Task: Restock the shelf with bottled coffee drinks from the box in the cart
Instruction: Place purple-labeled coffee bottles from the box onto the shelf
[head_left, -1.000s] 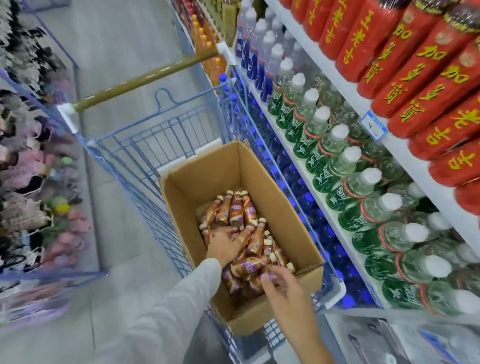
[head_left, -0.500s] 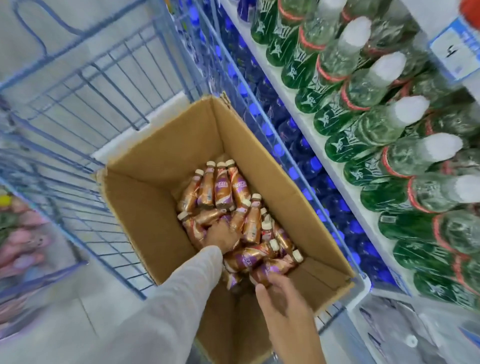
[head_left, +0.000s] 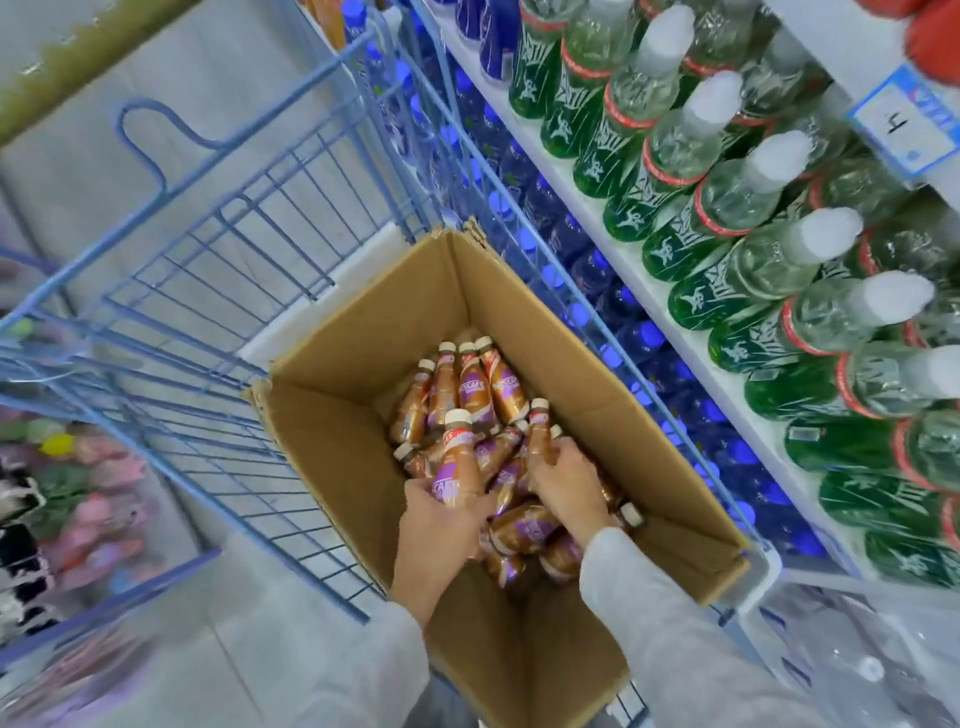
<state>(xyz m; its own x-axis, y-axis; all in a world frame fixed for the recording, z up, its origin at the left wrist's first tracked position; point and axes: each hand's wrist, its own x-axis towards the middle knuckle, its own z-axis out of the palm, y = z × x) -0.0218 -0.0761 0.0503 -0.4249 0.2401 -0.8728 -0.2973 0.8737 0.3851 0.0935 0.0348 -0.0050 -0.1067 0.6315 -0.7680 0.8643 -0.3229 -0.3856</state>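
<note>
Aisle cart (head_left: 208, 249): box (head_left: 363, 467) holds coffee bottles (head_left: 472, 384); left grip (head_left: 441, 525), right grip (head_left: 563, 483) each clasp one.

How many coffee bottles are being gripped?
2: an upright bottle in the left hand, a second bottle in the right hand, both inside the box; more may be hidden.

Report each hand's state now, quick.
Left hand: holding an upright coffee bottle.
Right hand: gripping a second coffee bottle, inside the box.
</note>
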